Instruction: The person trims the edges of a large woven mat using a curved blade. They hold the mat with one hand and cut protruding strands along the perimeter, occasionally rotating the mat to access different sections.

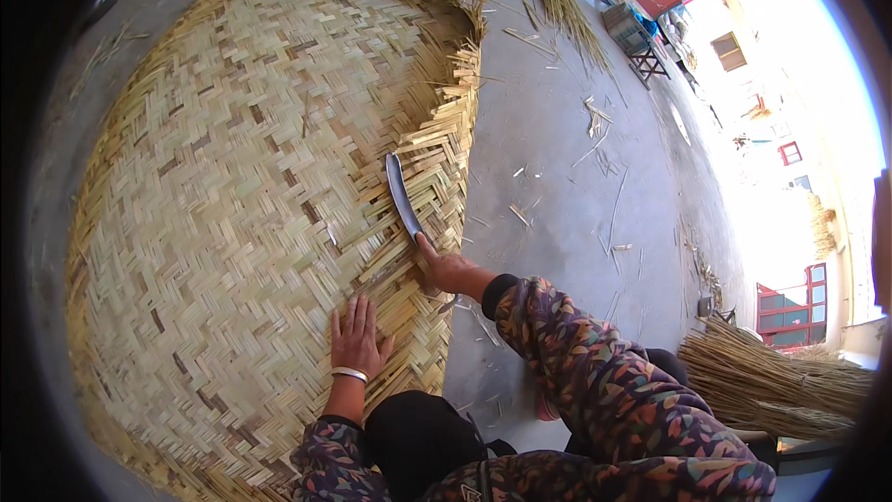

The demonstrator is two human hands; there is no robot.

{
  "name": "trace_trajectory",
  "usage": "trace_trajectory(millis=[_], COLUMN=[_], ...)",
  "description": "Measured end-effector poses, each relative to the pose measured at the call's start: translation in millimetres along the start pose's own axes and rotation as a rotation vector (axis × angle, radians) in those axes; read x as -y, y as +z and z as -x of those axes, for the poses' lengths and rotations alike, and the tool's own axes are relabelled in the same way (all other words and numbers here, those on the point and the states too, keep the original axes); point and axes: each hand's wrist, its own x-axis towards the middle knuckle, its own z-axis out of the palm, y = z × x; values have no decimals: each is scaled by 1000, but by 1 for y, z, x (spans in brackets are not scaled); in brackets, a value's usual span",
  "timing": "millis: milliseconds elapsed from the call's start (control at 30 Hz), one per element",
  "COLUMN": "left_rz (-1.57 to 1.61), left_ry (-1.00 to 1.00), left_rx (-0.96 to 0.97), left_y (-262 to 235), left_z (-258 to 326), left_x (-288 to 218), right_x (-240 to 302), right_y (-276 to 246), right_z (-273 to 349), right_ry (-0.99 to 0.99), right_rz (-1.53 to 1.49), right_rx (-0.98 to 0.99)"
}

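A large woven mat of flat straw-coloured reed strips (232, 186) covers the ground on the left. My left hand (356, 339), with a pale bangle on the wrist, lies flat and open on the mat near its right edge. My right hand (444, 270) grips the handle of a long curved knife (401, 193). The blade lies across the mat's loose, unwoven strip ends (453, 121) at the right edge, pointing away from me.
Grey concrete ground (557, 177) to the right carries scattered reed scraps. Bundles of reeds (780, 390) lie at the lower right, and more (562, 0) at the top. A crate and small stand (636, 37) sit far off near buildings.
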Motion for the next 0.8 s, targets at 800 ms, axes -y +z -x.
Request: trace_trajectory(millis=[800], left_rz=[49], left_ry=[15], left_rx=[-60], left_y=[6], left_z=[2], left_x=[6], right_x=[-104], right_y=[-84], right_z=[190], right_ry=[-104], right_rz=[-471], right_rx=[-445])
